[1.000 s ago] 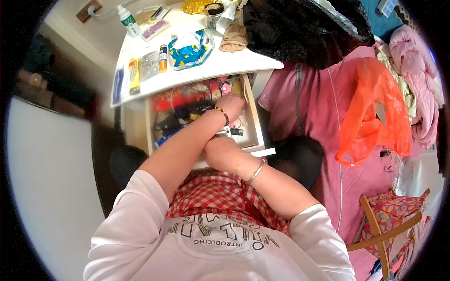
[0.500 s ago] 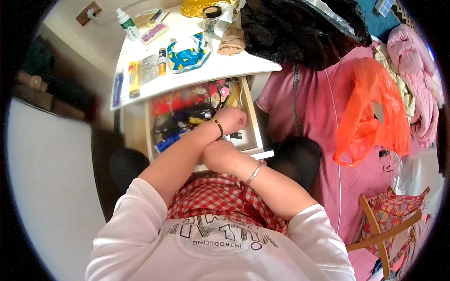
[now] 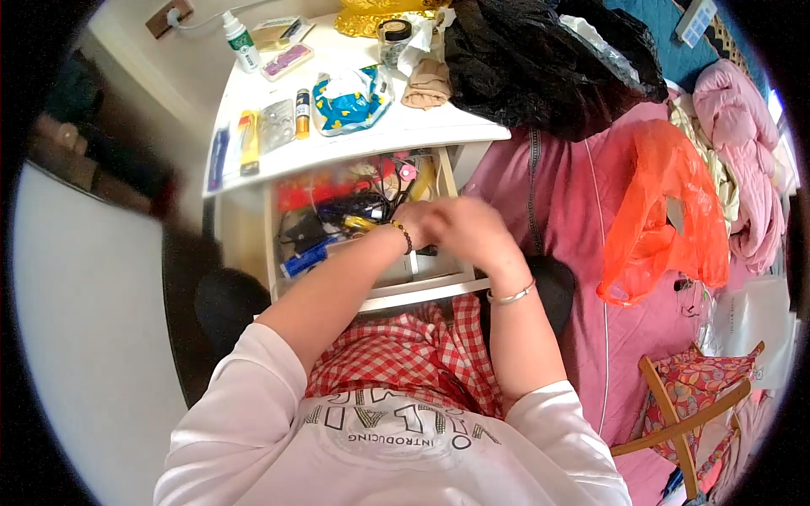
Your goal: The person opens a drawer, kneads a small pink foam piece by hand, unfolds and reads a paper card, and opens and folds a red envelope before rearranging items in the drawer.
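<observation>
Above the right part of an open drawer [image 3: 396, 297], my left hand [image 3: 413, 221], with a dark beaded bracelet, meets my right hand [image 3: 474, 234], which wears a silver bangle. The right hand's fingers are smeared by motion and cover the left fingertips. Whether anything is between them cannot be seen. Inside the drawer lie black cables [image 3: 384, 181], a blue packet [image 3: 308, 257], a yellow object [image 3: 359, 223] and red packaging [image 3: 337, 190]. A pink flower-shaped piece [image 3: 407, 172] sits toward the back right. Below the hands is a thin white item [image 3: 413, 264].
On the white tabletop [image 3: 439, 126] are a blue wipes-like pack [image 3: 350, 101], a small orange-and-black tube [image 3: 302, 114], a lidded jar [image 3: 393, 44] and a green-white bottle [image 3: 240, 42]. Black plastic [image 3: 540, 67] and an orange bag [image 3: 658, 219] lie to the right.
My right hand has come up from below the left forearm and moved right and away from me, beside the left hand. The left hand has shifted slightly right.
</observation>
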A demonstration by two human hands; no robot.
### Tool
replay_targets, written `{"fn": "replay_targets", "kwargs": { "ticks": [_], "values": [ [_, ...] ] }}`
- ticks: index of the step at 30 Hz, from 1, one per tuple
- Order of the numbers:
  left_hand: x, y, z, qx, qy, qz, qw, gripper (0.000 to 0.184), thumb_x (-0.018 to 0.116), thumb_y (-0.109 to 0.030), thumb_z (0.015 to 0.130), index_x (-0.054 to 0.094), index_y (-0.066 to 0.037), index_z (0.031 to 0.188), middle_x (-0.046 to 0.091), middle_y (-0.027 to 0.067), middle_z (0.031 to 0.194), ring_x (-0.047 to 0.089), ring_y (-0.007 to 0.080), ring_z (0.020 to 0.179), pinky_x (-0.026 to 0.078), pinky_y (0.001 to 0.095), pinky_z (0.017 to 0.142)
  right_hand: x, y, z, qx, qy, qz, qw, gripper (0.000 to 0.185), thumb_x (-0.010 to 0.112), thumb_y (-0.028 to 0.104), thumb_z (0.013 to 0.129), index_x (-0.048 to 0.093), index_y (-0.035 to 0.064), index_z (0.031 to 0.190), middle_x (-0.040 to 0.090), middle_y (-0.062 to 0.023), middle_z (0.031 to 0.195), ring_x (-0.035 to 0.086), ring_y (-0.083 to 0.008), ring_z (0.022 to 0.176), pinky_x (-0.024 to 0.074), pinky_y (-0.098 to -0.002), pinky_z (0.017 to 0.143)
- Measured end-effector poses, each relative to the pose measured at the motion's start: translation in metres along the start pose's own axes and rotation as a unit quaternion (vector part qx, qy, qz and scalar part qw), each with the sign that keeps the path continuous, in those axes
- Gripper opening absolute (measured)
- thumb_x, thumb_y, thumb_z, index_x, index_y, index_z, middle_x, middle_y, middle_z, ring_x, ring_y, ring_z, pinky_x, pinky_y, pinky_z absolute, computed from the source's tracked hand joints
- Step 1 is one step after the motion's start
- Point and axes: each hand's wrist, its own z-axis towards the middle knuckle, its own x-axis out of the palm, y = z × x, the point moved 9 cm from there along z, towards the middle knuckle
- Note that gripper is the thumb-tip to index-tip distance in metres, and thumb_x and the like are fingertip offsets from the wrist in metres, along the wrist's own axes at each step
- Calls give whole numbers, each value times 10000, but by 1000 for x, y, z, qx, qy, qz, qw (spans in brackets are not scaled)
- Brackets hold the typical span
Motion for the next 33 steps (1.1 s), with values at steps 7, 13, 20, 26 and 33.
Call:
{"fn": "replay_targets", "kwargs": {
  "ticks": [7,13,20,26,33],
  "values": [
    [-23,-11,-15,22,-49,0,999,241,661,-279,698,662,-77,829,647,149,830,619,312,785,495,398,718,-16,-22,6,85,-62,-22,994,205,558,211,799,651,47,878,638,-172,824,606,-337,818,481,-414,727],
    [-47,36,-35,-23,-89,-186,978,184,598,-202,810,637,-22,814,642,89,722,602,147,644,483,270,623,9,-24,17,35,-15,-9,999,168,566,160,773,663,38,835,646,-165,849,617,-334,804,488,-416,712],
    [-37,42,-109,-41,-58,-236,969,171,553,-177,852,547,-15,797,574,28,694,546,104,643,456,259,595,75,-6,25,3,104,-228,968,155,567,101,765,683,29,837,660,-152,890,641,-289,858,514,-364,723],
    [-49,46,-147,-48,-39,-276,959,159,570,-160,843,555,-8,797,574,27,693,540,96,646,453,251,599,119,-21,40,-37,164,-296,940,169,578,134,774,684,56,881,662,-129,929,630,-269,909,506,-352,769],
    [-72,59,-155,-34,-12,-299,954,140,570,-144,855,557,-5,841,590,25,747,545,94,661,461,250,616,125,-27,38,-29,192,-340,920,211,533,110,815,674,45,958,637,-123,1044,604,-262,980,501,-342,807]
  ]
}}
